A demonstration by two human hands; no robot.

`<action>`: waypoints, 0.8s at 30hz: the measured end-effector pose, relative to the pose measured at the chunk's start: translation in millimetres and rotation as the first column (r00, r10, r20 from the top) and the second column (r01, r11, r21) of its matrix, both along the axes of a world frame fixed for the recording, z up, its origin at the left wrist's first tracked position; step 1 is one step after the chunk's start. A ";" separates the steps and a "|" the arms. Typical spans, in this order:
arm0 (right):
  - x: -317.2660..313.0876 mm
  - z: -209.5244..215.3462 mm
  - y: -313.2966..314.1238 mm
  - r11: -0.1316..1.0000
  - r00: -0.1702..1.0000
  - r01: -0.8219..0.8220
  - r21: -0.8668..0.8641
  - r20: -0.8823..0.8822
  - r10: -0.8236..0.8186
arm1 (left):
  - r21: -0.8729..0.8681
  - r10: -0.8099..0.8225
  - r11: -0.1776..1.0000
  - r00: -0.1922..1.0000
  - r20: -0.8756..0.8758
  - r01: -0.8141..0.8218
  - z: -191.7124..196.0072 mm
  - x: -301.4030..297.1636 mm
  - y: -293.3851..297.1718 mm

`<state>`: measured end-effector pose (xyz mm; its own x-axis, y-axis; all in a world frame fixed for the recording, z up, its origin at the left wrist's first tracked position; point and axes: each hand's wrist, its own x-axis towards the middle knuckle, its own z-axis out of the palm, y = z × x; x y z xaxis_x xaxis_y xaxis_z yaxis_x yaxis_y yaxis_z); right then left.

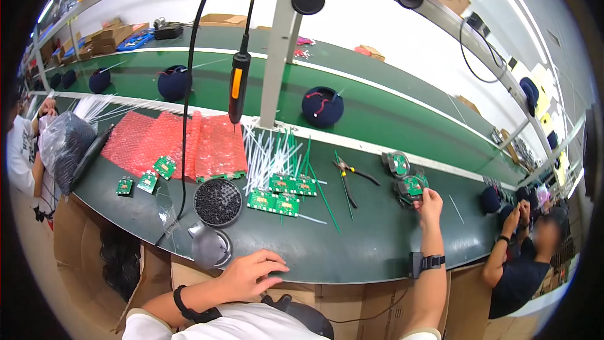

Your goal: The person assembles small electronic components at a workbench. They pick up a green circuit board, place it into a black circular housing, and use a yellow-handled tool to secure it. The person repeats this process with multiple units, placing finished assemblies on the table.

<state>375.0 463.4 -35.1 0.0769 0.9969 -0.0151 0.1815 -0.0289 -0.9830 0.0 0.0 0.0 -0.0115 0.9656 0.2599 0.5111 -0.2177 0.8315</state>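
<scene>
My right hand (430, 208) reaches to the right side of the bench. Its fingers pinch the edge of a dark round housing (402, 196) with a green circuit board (413, 184) on it. A second round housing with a green board (398, 164) sits just behind. My left hand (248, 274) is at the bench's front edge, fingers apart and holding nothing. Close to it are a shiny round cup (211, 247) and a round tray of small black parts (218, 203). Several green circuit boards (274, 202) lie mid-bench, left of yellow-and-black pliers (343, 179).
White and green cable ties (270, 154) and red bubble wrap (176, 141) lie farther back. An electric screwdriver (238, 88) hangs from its cord. Beyond runs a green conveyor (245, 97) carrying dark blue round items (323, 107). Co-workers sit left (22, 151) and right (525, 271).
</scene>
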 end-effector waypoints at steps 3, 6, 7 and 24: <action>0.1 30.5 -0.5 0.994 0.874 -0.058 -0.094 0.477 0.096 | 0.035 0.012 0.999 0.994 0.104 -0.015 -1.8 -4.8 1.2; -46.1 52.6 -10.3 0.878 0.509 -0.254 0.405 0.828 -0.235 | 0.053 -0.012 0.999 0.984 0.179 0.003 -8.1 -10.0 5.6; -75.4 61.5 -9.0 0.827 0.600 -0.355 0.435 0.785 -0.156 | 0.040 -0.016 0.999 0.984 0.179 0.009 -9.6 -8.9 5.3; -248.2 130.1 -63.4 0.509 0.596 -0.700 0.500 0.802 0.032 | 0.326 -0.097 0.941 0.995 -0.010 0.094 -26.3 -17.3 9.3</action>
